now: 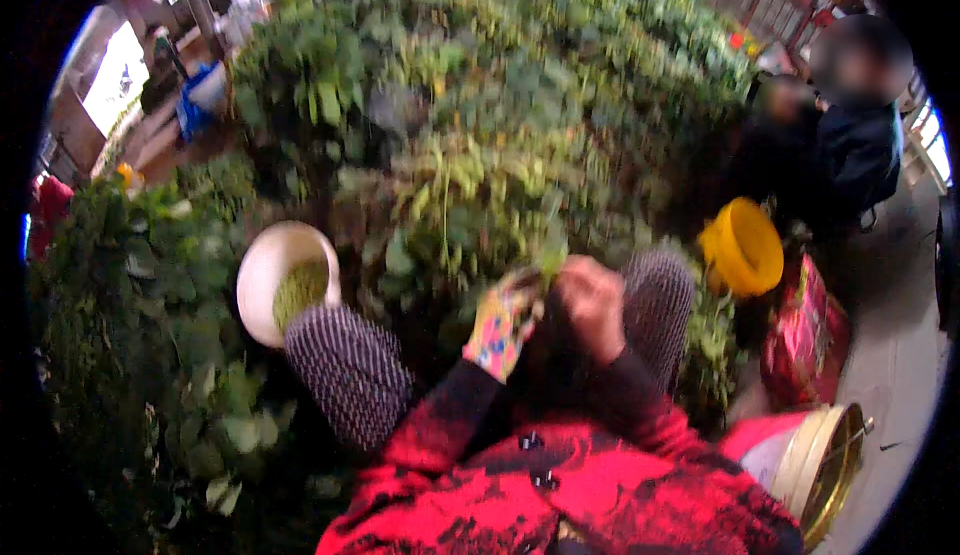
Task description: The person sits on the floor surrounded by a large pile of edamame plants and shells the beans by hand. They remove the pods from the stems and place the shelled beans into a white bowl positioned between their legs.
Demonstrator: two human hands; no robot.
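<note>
In front of my knees, my left hand [505, 323] wears a patterned glove of pink, yellow and white. Its fingers are closed at the base of a light green piece of plant [549, 258], which is blurred. Bare and curled in, my right hand [592, 305] meets the left at this same piece; its exact grip is smeared by motion. Just beyond both hands rises a big heap of leafy green vines [470, 180], some yellowing. Beside my left knee, a white bucket [256, 290] tilts toward me with small green pieces inside, too small to name surely.
A yellow bucket [745, 247] lies tipped beyond my right knee, near a red-pink bag [806, 340]. A pale bucket [812, 455] stands at lower right. Two people in dark clothes [850, 155] are at far right. More vines [150, 305] cover the left side; a blue bag [195, 110] is behind.
</note>
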